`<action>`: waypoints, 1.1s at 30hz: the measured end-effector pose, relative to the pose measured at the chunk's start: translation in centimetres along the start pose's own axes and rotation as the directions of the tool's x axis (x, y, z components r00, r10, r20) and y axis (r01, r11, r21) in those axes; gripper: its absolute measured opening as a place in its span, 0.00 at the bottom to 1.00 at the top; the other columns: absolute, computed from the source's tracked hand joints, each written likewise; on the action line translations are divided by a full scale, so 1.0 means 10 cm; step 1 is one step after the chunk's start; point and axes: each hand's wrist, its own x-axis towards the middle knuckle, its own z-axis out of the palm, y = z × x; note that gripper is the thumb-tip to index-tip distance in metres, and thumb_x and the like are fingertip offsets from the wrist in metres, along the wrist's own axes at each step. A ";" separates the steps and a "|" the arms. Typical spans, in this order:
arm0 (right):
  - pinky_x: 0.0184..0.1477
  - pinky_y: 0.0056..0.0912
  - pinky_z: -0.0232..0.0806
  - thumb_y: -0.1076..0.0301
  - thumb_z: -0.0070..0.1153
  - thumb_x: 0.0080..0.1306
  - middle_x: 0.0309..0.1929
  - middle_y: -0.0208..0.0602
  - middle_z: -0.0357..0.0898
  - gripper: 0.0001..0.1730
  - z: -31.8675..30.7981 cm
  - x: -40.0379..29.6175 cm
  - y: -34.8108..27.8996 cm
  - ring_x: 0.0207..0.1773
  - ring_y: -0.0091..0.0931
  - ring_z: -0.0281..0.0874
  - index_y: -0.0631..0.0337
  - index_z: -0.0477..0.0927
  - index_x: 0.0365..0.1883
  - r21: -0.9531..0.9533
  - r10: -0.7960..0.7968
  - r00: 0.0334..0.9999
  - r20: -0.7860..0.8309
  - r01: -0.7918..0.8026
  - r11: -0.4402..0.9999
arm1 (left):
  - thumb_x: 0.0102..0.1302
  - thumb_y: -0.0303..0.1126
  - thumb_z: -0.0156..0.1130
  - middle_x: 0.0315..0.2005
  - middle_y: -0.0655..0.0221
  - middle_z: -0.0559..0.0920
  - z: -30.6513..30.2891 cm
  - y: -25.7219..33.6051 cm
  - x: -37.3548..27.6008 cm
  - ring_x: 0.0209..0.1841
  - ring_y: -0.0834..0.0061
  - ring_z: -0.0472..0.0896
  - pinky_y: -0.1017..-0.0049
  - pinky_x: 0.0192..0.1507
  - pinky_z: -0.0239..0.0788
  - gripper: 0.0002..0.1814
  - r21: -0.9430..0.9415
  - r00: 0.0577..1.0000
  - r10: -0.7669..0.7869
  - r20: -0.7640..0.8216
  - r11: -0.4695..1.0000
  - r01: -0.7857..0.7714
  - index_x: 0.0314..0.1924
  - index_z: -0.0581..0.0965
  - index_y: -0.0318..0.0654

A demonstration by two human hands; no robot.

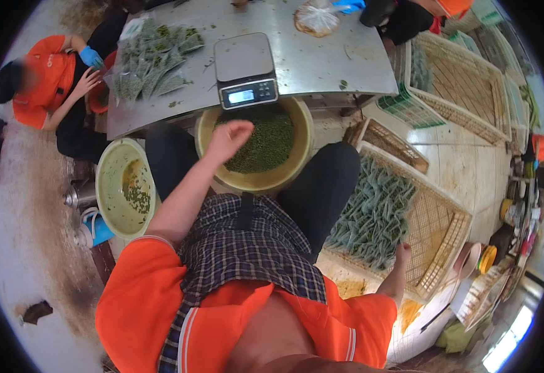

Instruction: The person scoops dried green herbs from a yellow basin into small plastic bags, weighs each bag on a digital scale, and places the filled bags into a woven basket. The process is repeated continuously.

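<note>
My left hand (230,139), fingers curled, hovers over a yellow plastic tub (302,154) between my knees. A mass of small green berries, perhaps peppercorns (267,149), fills its bottom. Nothing shows in that hand, but the inside of its fingers is hidden. Down at my right side, my right hand (403,252) is at the edge of the packed clear bags (369,210) of green contents, which stand in rows in a plastic crate (432,233). Whether it grips a bag cannot be made out. A digital scale (244,60) with a lit display and a bare plate sits at the table's edge.
The steel table (318,70) bears a heap of filled bags (155,60) and a tied plastic bag (316,18). A pale green basin (108,196) stands left, beside a blue jug (98,228). More crates (458,88) are at right. A co-worker (48,79) sits at left.
</note>
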 end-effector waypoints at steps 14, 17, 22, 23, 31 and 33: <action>0.44 0.28 0.70 0.76 0.53 0.63 0.38 0.37 0.84 0.08 0.11 -0.47 -1.66 0.38 0.24 0.78 0.67 0.82 0.38 0.306 -0.450 0.806 -0.384 0.571 0.762 | 0.58 0.41 0.65 0.43 0.63 0.79 -1.40 0.14 2.29 0.44 0.61 0.79 0.63 0.47 0.72 0.10 0.655 0.660 0.375 -0.651 0.717 0.238 0.38 0.85 0.48; 0.47 0.27 0.70 0.77 0.51 0.66 0.43 0.38 0.84 0.07 0.14 -0.97 -2.38 0.40 0.24 0.79 0.68 0.81 0.39 0.436 -0.538 0.712 -0.451 0.702 0.563 | 0.58 0.40 0.66 0.42 0.63 0.80 -1.63 0.25 2.12 0.44 0.62 0.79 0.63 0.45 0.72 0.09 0.544 0.597 0.376 -0.708 0.830 0.122 0.37 0.86 0.48; 0.52 0.27 0.70 0.83 0.50 0.65 0.48 0.40 0.83 0.08 0.34 -1.74 -3.33 0.51 0.26 0.79 0.67 0.81 0.37 0.538 -0.708 0.643 -0.290 0.722 0.435 | 0.57 0.34 0.66 0.36 0.65 0.81 -1.44 0.56 1.69 0.32 0.68 0.80 0.70 0.37 0.73 0.08 0.461 0.560 0.520 -0.645 0.849 -0.258 0.37 0.86 0.43; 0.53 0.27 0.69 0.84 0.50 0.64 0.46 0.39 0.83 0.09 0.44 -1.91 -3.53 0.50 0.25 0.79 0.67 0.81 0.37 0.551 -0.746 0.628 -0.223 0.712 0.435 | 0.57 0.33 0.66 0.36 0.64 0.81 -1.33 0.66 1.62 0.30 0.69 0.80 0.72 0.36 0.73 0.08 0.408 0.561 0.524 -0.641 0.852 -0.329 0.37 0.85 0.42; 0.43 0.34 0.72 0.75 0.52 0.62 0.37 0.46 0.84 0.11 1.63 -2.91 -4.36 0.40 0.36 0.83 0.60 0.84 0.41 0.547 -0.884 0.220 0.413 0.716 0.434 | 0.57 0.32 0.67 0.38 0.63 0.80 -0.28 0.78 1.18 0.30 0.72 0.79 0.73 0.39 0.72 0.12 0.362 0.668 0.567 -0.481 0.823 -0.438 0.43 0.82 0.43; 0.49 0.40 0.72 0.72 0.55 0.59 0.38 0.48 0.83 0.13 1.99 -2.96 -4.26 0.44 0.42 0.82 0.60 0.83 0.42 0.463 -0.828 0.153 0.539 0.767 0.443 | 0.57 0.32 0.67 0.43 0.62 0.78 -0.21 0.78 1.14 0.31 0.71 0.78 0.72 0.40 0.73 0.15 0.338 0.698 0.558 -0.450 0.829 -0.445 0.46 0.81 0.42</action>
